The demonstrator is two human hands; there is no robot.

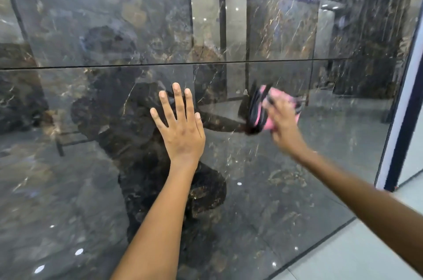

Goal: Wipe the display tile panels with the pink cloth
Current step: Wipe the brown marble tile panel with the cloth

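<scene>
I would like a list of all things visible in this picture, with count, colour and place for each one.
Tile panels: two in view, glossy dark marble look with brown and gold veins, one above the other, filling most of the view; a thin horizontal joint divides them.
Pink cloth: one, pink with dark stripes, blurred, against the lower panel, right of centre.
Frame edge: one, white and dark blue, at the right.
Floor: light grey tiles, bottom right.
Left hand: fingers spread, flat on the lower panel.
Right hand: grips the cloth.
</scene>
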